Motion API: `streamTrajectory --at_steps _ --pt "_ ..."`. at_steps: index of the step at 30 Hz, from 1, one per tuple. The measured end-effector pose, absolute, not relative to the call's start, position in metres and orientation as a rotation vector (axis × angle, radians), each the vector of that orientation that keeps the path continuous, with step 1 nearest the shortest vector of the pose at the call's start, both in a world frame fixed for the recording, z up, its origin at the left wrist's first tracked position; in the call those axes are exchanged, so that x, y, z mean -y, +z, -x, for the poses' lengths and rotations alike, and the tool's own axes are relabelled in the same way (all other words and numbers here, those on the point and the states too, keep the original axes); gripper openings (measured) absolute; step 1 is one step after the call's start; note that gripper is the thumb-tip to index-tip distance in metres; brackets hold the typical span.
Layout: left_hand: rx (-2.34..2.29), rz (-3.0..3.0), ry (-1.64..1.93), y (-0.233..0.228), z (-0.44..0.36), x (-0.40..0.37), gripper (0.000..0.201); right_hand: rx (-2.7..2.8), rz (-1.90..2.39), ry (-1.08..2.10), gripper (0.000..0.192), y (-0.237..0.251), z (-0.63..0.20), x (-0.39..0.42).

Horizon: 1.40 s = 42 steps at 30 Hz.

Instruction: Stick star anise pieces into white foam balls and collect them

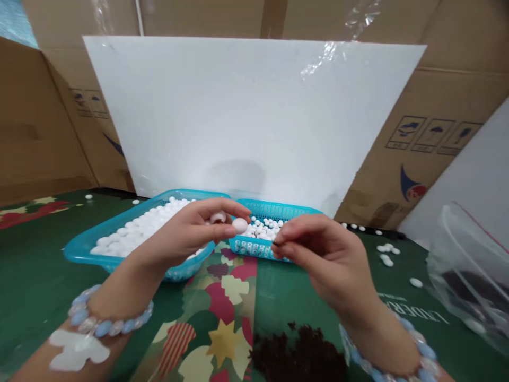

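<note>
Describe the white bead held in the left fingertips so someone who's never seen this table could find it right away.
Start at the big white board leaning on the boxes; below it sit two blue baskets of white beads. Just in front of them, the left hand pinches one white bead at its fingertips. Unlike the rest, it is raised above the baskets, not lying in them.

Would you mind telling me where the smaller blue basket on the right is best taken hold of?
Probably by the near long rim of the smaller blue basket, coming from the front with fingers over the edge. Its perforated wall faces the person, while the white board stands close behind and the larger blue basket crowds its left end. The right hand already hovers there.
</note>
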<state>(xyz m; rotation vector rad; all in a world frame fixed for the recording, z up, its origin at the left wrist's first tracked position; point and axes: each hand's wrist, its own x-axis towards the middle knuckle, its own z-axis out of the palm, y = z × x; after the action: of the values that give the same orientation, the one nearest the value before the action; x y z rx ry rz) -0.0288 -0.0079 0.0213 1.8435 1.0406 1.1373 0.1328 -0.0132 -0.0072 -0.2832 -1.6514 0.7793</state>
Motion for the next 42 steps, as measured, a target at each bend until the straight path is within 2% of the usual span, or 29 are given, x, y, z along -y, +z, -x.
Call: streamTrajectory --at_steps 6,14,18,27,32,39,42 --pt "-0.758 -1.575 1.224 0.015 0.016 0.011 0.022 1.604 0.254 0.854 0.021 -0.013 -0.130 0.009" --pt "-0.640 -1.329 1.194 0.009 0.009 0.010 0.009 1.620 0.221 0.732 0.018 -0.015 -0.130 0.005" --pt "-0.588 -1.361 1.183 0.005 0.009 0.009 0.018 1.655 0.175 0.712 0.018 -0.015 -0.129 0.004" --pt "-0.560 -1.389 1.123 0.007 0.002 0.015 0.005 1.715 0.163 0.646 0.015 -0.015 -0.130 0.012" --pt "-0.624 -1.488 1.129 0.007 0.004 0.017 0.015 1.718 0.194 0.569 0.012 -0.013 -0.133 0.012" --pt "-0.548 -1.405 1.098 0.006 0.005 0.016 0.007 1.744 0.187 0.500 0.013 -0.012 -0.134 0.014" --pt "-0.480 -1.321 1.106 0.008 0.003 0.018 0.013 1.772 0.182 0.510 0.013 -0.012 -0.133 0.016"
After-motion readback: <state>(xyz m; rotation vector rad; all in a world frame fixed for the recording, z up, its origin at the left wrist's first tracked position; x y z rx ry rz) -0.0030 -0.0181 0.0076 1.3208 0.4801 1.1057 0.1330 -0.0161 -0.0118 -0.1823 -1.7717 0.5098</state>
